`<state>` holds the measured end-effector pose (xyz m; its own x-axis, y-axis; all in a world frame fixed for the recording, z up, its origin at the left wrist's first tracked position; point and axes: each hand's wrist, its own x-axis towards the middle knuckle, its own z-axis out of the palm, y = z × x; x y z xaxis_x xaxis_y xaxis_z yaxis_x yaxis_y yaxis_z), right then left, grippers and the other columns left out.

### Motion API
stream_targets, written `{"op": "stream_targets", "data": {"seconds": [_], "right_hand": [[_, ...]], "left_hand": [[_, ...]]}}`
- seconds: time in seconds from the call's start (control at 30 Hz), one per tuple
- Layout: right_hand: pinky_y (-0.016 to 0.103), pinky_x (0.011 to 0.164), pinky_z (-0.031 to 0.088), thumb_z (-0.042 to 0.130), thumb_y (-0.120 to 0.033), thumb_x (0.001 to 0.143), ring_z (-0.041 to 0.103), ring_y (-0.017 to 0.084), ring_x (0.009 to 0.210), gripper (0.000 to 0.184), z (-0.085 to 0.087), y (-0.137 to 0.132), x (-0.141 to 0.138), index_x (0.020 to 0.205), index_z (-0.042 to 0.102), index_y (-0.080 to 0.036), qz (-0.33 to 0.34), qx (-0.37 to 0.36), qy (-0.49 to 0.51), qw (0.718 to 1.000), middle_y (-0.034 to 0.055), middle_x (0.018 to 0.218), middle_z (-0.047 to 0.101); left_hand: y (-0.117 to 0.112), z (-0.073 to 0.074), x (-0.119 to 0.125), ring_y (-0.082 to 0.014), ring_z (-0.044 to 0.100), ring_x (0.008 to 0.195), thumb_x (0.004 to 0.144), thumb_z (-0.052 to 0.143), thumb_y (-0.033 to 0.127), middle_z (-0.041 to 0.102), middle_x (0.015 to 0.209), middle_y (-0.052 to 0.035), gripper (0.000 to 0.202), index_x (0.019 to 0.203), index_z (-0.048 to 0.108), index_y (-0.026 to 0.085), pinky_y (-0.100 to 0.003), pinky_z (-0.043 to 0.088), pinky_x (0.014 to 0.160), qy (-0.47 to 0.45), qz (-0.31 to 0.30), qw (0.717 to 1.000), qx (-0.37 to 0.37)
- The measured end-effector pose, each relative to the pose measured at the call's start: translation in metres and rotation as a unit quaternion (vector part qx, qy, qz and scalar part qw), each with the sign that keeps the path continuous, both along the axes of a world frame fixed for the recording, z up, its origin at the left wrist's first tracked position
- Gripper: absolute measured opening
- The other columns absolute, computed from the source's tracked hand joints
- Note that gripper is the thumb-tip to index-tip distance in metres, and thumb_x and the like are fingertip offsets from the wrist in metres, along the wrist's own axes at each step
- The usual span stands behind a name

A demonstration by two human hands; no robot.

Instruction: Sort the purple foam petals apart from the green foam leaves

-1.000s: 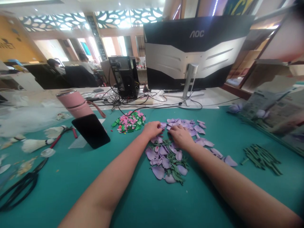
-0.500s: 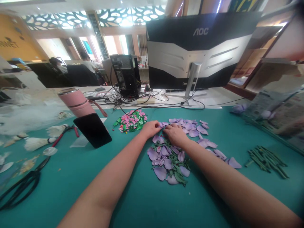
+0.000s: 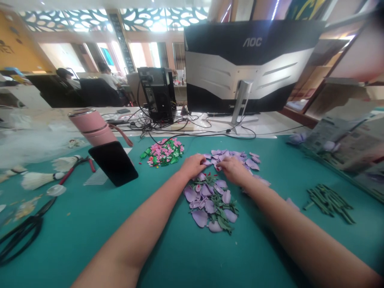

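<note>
Both my hands rest on a spread of purple fabric petals [image 3: 210,200] lying on the teal table mat [image 3: 180,252]. My left hand [image 3: 195,165] is curled, its fingertips pinching a purple petal at the pile's far edge. My right hand [image 3: 232,168] is also curled, fingers pressed down onto the loose petals [image 3: 240,156] just right of the left hand. The two hands nearly touch. Green leaf pieces are mixed among the nearer petals.
A heap of small pink and green flower pieces [image 3: 163,152] lies left of my hands. A black phone [image 3: 113,163] leans against a pink flask [image 3: 91,127]. Shuttlecocks [image 3: 37,179], black scissors [image 3: 21,232], green stems [image 3: 328,200] and an AOC monitor [image 3: 249,64] surround the mat.
My right hand has shifted slightly right and apart from the left hand. The camera has tilted a little; the petal piles look unchanged.
</note>
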<state>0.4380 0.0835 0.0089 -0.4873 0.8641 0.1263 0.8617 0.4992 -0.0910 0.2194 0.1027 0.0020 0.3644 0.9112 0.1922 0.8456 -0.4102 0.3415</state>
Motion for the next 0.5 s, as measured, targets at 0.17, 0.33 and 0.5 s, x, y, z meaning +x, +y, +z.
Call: {"op": "stream_targets", "data": {"seconds": [0.17,0.33,0.5], "right_hand": [[0.031,0.086,0.039,0.045,-0.028,0.098,0.057,0.024,0.100,0.029,-0.001,-0.007,-0.014,0.106,0.072,-0.022,-0.021,0.005,-0.033,0.999,0.0108,0.107,0.065],[0.031,0.083,0.039,0.042,-0.027,0.099,0.059,0.024,0.101,0.028,0.000,-0.003,-0.019,0.109,0.067,-0.019,-0.069,0.012,-0.037,0.997,0.0126,0.107,0.067],[0.035,0.082,0.040,0.050,-0.036,0.094,0.058,0.030,0.105,0.032,-0.001,0.007,-0.025,0.110,0.066,-0.012,-0.132,0.028,-0.032,0.990,0.0188,0.113,0.066]], "left_hand": [[-0.009,0.005,-0.001,-0.0251,0.060,0.104,0.082,0.063,0.027,0.064,0.111,-0.0073,0.040,0.122,0.061,0.024,-0.034,0.047,0.089,0.020,0.008,1.000,0.020],[-0.013,0.006,-0.002,-0.0221,0.061,0.096,0.082,0.058,0.020,0.066,0.102,-0.0058,0.021,0.102,0.063,0.021,-0.031,0.048,0.083,0.031,0.001,0.999,0.012],[-0.015,0.005,0.001,-0.0223,0.062,0.087,0.084,0.057,0.023,0.067,0.093,-0.0059,0.005,0.083,0.061,0.020,-0.032,0.048,0.076,0.035,0.003,0.999,0.004]]}}
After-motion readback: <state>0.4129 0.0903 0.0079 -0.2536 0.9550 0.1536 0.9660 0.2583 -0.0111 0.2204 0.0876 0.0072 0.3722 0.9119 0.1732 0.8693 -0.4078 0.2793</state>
